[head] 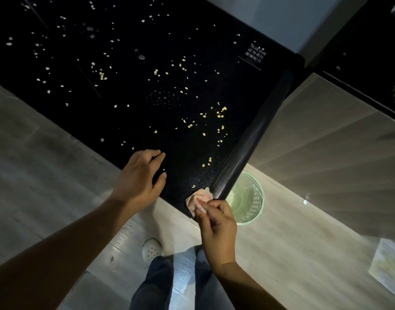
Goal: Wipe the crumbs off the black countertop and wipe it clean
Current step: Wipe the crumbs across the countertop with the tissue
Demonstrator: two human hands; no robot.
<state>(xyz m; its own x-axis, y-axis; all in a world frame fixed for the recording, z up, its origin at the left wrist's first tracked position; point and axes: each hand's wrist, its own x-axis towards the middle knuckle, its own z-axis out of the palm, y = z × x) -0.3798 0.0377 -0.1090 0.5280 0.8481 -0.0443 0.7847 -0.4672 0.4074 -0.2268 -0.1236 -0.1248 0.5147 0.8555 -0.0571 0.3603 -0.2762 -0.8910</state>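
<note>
both forearms come in from the bottom of the frame, and below them you can see dark trousers (156,285) and one white holey shoe (151,250) on the pale wood-look floor (46,164).

containers first: the only one is a pale green bowl (250,202) with rows of slots in its wall. it sits down on the floor just past the counter's near corner. part of its rim is hidden behind the rounded black edge strip (254,139), and i honestly can't tell if anything is in it, it's too washed out by the light.

the black countertop (129,121) runs diagonally, with its long axis going from the lower right up toward the upper left and its near corner pointing at the person. it's cut off at the top and left of the frame. crumbs (221,113) are scattered pretty much all over it, thicker near the right edge.

the right hand (216,222) has its fingertips and thumb pinched on a bunched-up pinkish cloth (197,198), which sits right on that near corner, touching the edge strip. the cloth is so crumpled it has no real direction.

the left hand (139,175) rests on the near edge of the counter, fingers loosely bent with tips on the surface, holding nothing.

there's small white printed text (255,53) near the far right corner, too small to read. a pale sheet (386,269) on the floor at the right is blurry.
</note>
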